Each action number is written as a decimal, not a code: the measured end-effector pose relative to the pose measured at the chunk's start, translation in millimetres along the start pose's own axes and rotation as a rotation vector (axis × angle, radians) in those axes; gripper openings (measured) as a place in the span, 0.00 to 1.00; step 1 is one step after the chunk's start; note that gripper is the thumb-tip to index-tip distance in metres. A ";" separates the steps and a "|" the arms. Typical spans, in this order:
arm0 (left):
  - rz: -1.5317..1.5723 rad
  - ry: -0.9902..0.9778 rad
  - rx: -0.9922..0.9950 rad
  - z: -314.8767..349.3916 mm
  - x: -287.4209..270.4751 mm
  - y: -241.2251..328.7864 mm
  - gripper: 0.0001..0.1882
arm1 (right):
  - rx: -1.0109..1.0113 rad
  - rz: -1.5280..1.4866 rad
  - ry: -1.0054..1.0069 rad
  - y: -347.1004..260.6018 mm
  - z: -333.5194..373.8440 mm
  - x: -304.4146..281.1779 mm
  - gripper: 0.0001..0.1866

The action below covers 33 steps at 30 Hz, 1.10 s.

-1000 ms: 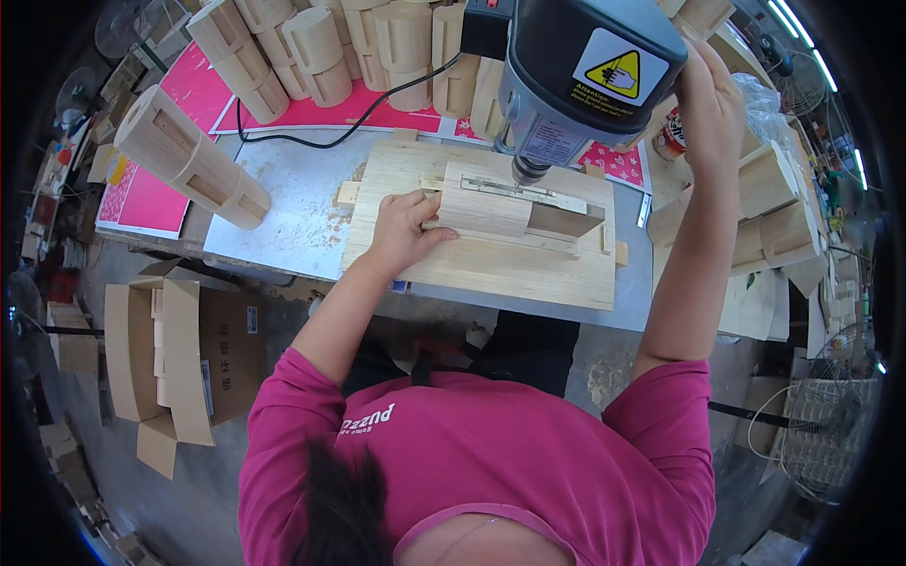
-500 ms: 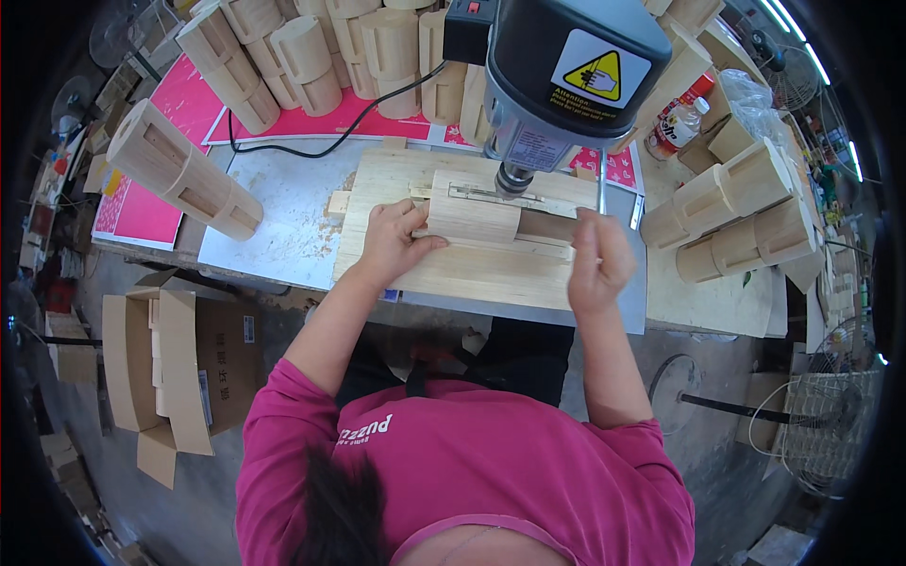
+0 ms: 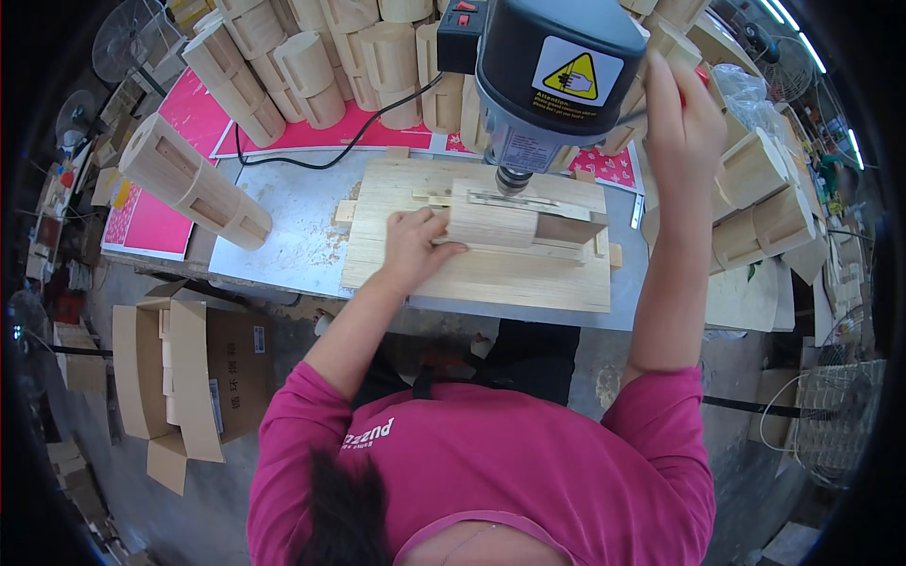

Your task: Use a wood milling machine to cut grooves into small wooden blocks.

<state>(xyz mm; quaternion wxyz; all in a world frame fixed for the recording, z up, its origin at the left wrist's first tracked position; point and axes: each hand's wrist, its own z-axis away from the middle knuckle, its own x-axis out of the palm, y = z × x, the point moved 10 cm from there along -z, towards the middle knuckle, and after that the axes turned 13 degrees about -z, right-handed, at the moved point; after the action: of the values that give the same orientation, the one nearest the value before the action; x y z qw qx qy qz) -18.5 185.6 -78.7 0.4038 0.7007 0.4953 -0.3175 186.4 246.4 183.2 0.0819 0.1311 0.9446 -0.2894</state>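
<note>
A drill press (image 3: 557,57) with a dark head stands over the bench, its chuck (image 3: 512,181) just above a slotted, rounded wooden block (image 3: 491,227). The block lies lengthwise on a flat wooden board (image 3: 453,283). My left hand (image 3: 412,247) is closed round the block's left end, with the thumb along its near side. Up to the right of the drill head, my right hand (image 3: 687,123) is closed round the grey feed lever (image 3: 634,117). Most of the lever's grip is hidden by the fingers.
Several slotted wooden cylinders (image 3: 307,75) stand stacked along the back. One cylinder stack (image 3: 193,179) leans at the left, others (image 3: 764,208) at the right. A black cable (image 3: 354,141) crosses the bench. An open cardboard box (image 3: 193,377) sits low at the left.
My right hand has risen from beside the block's right end to beside the drill head, swinging the lever up. My left hand stays on the block.
</note>
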 end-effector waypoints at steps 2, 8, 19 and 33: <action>0.056 0.037 0.038 -7.8 9.3 20.1 0.25 | 0.090 0.274 -0.154 51.3 -37.7 14.5 0.19; 0.041 0.028 0.033 -7.8 8.0 20.6 0.27 | 0.048 0.245 -0.108 40.9 -33.4 10.9 0.22; 0.069 0.004 -0.009 -6.4 6.0 19.2 0.18 | -0.043 -0.010 -0.059 -15.5 86.7 -7.8 0.05; 0.034 -0.039 0.007 -7.7 17.0 17.4 0.26 | -0.190 -0.161 -0.007 37.2 152.6 13.1 0.03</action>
<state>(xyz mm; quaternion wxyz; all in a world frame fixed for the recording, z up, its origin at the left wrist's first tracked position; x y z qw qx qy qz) 3.6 196.7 -85.0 0.4163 0.7039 0.4743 -0.3261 196.9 192.0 35.7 0.0738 0.0453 0.9750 -0.2048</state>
